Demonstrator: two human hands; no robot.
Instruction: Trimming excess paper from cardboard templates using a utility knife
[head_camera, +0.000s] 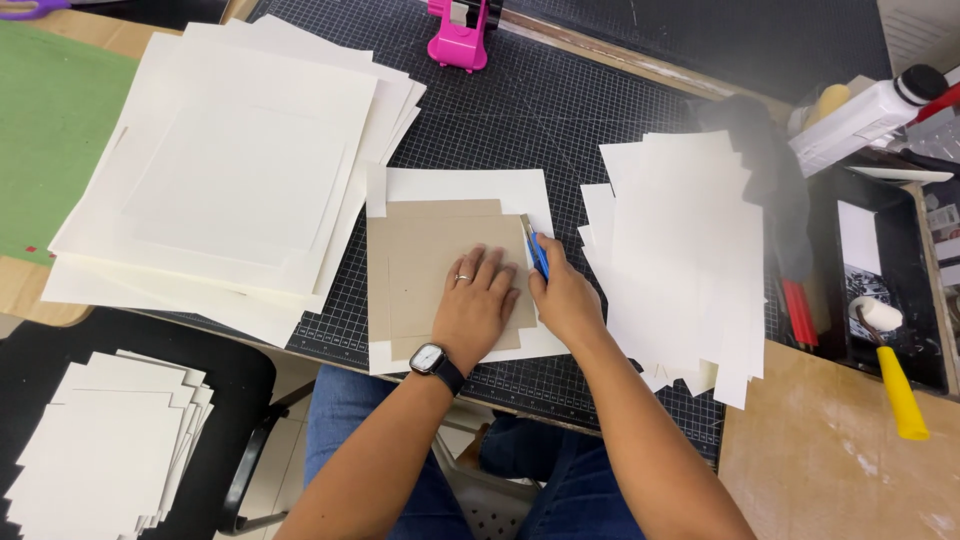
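- Cardboard sheet (425, 262), grey-brown, lies flat on a white paper sheet (470, 186) in the middle of the black cutting mat (560, 110) on the desk (830, 460).
- My left hand (476, 305) presses flat on the cardboard, fingers spread, a ring on one finger and a watch (434, 362) on the wrist.
- My right hand (562, 296) has its grip pinched around a blue knife (537, 252) at the cardboard's right edge.
- I see a loose stack of white sheets (690, 250) just right of that hand, and a bigger stack (230, 170) to the left.
- Farther out: a pink tape dispenser (460, 35) at the top, a yellow-handled roller (890, 360) in a black tray (925, 300), more white sheets (100, 440) on a chair (225, 375).
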